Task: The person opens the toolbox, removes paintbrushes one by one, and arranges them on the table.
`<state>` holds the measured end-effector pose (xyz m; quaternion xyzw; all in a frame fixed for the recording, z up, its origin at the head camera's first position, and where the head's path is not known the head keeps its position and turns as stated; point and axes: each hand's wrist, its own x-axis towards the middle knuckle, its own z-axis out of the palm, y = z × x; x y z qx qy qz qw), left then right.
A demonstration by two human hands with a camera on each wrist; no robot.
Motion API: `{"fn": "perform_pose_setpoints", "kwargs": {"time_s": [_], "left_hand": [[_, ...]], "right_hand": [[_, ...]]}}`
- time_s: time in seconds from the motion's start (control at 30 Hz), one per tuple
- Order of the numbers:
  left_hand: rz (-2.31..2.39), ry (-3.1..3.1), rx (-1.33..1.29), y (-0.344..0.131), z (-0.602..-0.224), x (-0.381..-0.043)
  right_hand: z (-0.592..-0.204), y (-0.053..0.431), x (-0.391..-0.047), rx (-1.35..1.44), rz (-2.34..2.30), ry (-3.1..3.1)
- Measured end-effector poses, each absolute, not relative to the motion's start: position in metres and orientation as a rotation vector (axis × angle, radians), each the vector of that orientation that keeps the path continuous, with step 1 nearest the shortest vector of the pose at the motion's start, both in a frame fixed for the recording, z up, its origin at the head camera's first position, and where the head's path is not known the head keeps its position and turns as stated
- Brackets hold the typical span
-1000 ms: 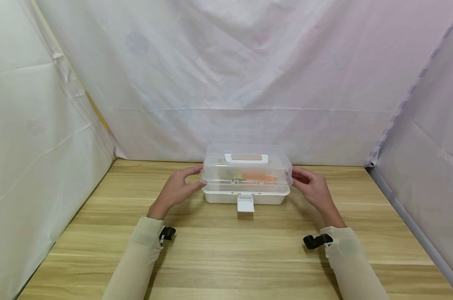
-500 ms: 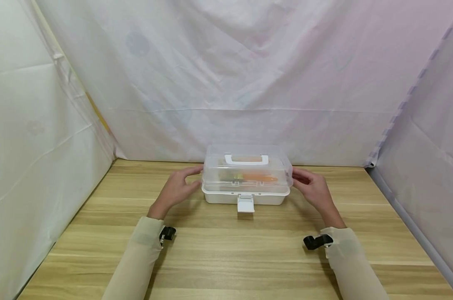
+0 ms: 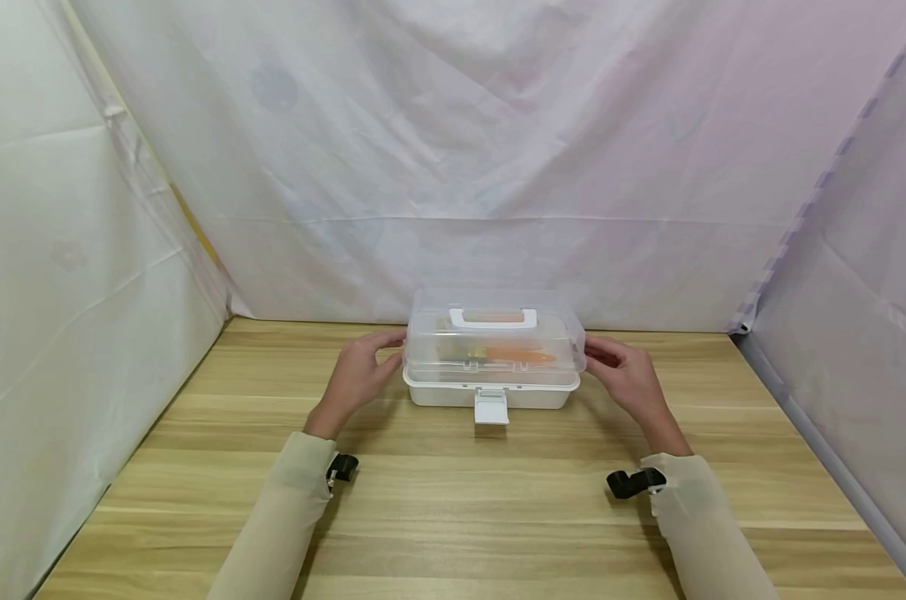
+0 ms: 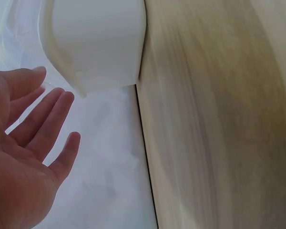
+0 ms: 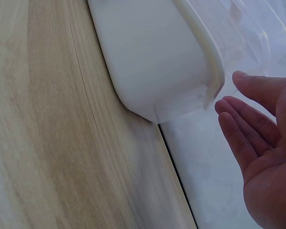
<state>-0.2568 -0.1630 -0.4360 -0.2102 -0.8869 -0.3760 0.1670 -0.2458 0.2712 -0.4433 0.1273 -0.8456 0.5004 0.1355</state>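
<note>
A storage box with a clear lid (image 3: 422, 342) and a white base (image 3: 443, 395) stands at the back of the table. Its white latch (image 3: 492, 409) hangs out at the front, unfastened. Through the lid I see a paintbrush (image 3: 514, 355) with an orange handle. My left hand (image 3: 353, 375) is at the box's left end, fingers extended and spread. At the right end is my right hand (image 3: 633, 382), thumb and fingers near the lid's edge. In both wrist views the palms curve loosely around nothing. Whether any fingertip touches the lid is hard to tell.
A white carry handle (image 3: 493, 323) lies on top of the lid. Behind the wooden table (image 3: 453, 508) hangs a pale cloth (image 3: 453, 167), close to the box's back. More cloth hangs along the left and right sides.
The lid has settled slightly lower over the base. My left thumb has drawn back from the lid's corner, and the left wrist has shifted slightly right. My right hand has barely moved.
</note>
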Motion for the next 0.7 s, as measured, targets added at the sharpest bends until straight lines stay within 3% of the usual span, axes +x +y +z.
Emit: {"fn": "perform_pose_setpoints", "kwargs": {"time_s": [0.7], "left_hand": [[-1.081, -2.482, -0.562, -0.161, -0.425, -0.251]], "right_hand": [[-0.431, 0.274, -0.239, 0.354, 1.432, -2.481]]}}
